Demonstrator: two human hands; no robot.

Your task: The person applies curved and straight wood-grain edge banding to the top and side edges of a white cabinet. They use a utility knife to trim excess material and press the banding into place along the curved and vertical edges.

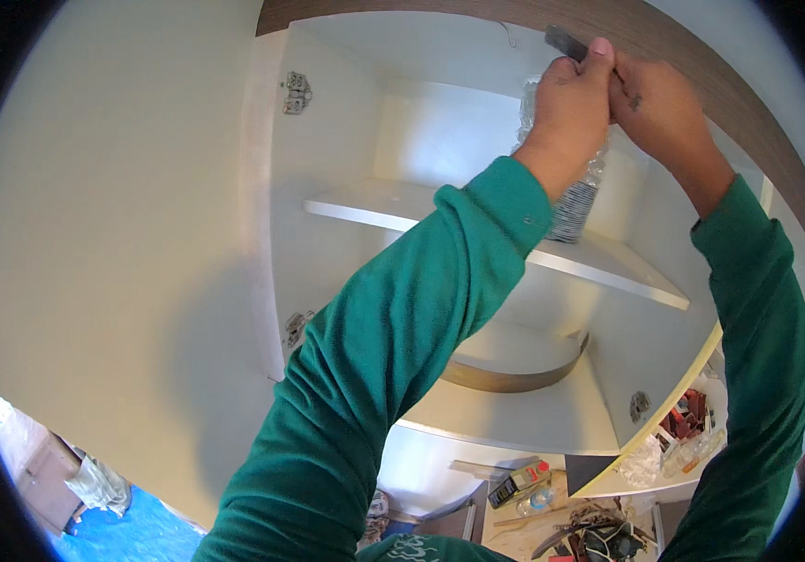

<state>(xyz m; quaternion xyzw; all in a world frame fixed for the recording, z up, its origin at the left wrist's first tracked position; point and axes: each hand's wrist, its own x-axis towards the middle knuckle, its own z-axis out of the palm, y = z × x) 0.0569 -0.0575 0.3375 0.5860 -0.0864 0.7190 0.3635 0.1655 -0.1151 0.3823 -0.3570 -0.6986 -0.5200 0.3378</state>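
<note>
Grey tool (563, 40) sits at one o'clock, by the brown trim (599, 19), my left hand (571, 112) and right hand (657, 105) clenched around it. At their six o'clock stands a striped pack (572, 212); a curved strip (515, 378) lies at four o'clock.

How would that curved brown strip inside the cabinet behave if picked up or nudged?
The curved brown strip would probably feel light, since it looks thin. It is likely springy rather than limp, as it holds a smooth bow. It seems to stand on edge on the cabinet's bottom panel, so a nudge might tip it.
</note>
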